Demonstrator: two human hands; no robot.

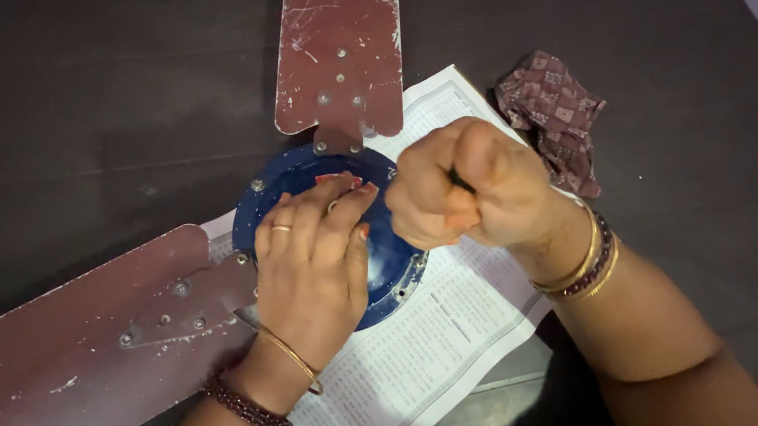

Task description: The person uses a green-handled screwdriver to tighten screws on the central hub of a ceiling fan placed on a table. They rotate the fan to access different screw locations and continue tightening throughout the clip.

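Partly hidden, a dark tool [459, 179] sits inside the fisted right hand [468, 190].

Both forearms were bare, with no sleeves. The left hand [308, 260] wore 1 gold finger ring, thin gold bangles and a dark beaded bracelet. The right hand [467, 188] wore gold bangles around a dark beaded bracelet.

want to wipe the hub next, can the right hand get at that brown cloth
Probably yes: the crumpled brown cloth lies uncovered on the table just beside the right hand, though that fist already grips a thin dark tool.
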